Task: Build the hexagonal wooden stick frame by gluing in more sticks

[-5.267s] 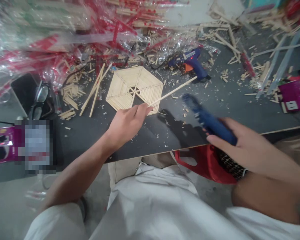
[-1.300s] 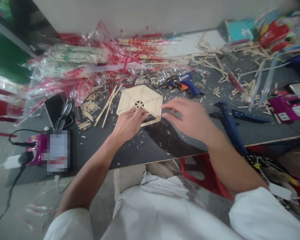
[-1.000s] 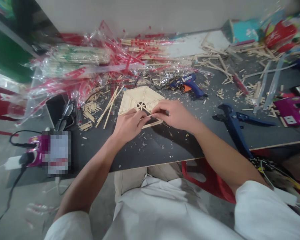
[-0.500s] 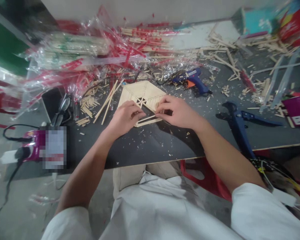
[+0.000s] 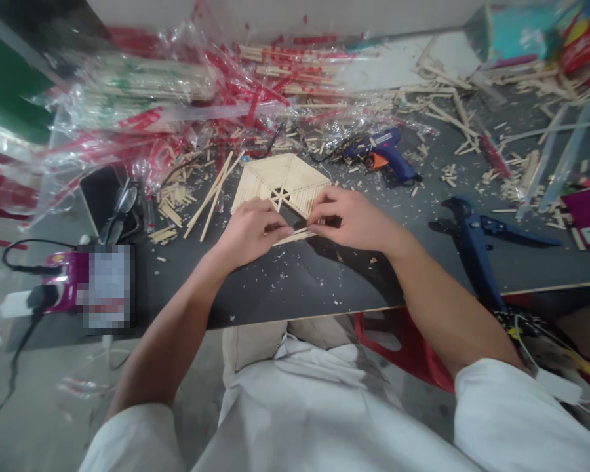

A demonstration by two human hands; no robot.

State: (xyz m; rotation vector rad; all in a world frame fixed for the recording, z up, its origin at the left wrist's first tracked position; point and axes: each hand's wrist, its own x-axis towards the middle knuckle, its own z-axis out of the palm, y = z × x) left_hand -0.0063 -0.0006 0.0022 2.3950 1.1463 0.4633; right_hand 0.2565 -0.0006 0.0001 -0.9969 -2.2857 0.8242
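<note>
A hexagonal panel (image 5: 288,172) built of thin wooden sticks lies on the dark tabletop. Its far sections are filled with sticks side by side, while the near section is an open frame. A short wooden stick (image 5: 302,231) runs between my hands along the panel's near edge. My left hand (image 5: 250,228) is closed at the stick's left end, thumb and fingers pinched. At the other end, my right hand (image 5: 348,219) pinches the stick and rests against the panel's right side. The fingertips partly hide both stick ends.
Loose sticks (image 5: 210,196) and cut pieces lie left of the panel. Beyond it is a blue glue gun (image 5: 388,156); a blue cutter (image 5: 474,246) lies right. Plastic-wrapped sticks (image 5: 142,88) cover the back. Glasses (image 5: 122,206), a phone (image 5: 96,196) and a purple power strip (image 5: 69,282) occupy the left.
The stick between my hands has come down closer to the panel's near edge, narrowing the gap there. Both hands have shifted slightly, keeping their pinch. The view has moved a little.
</note>
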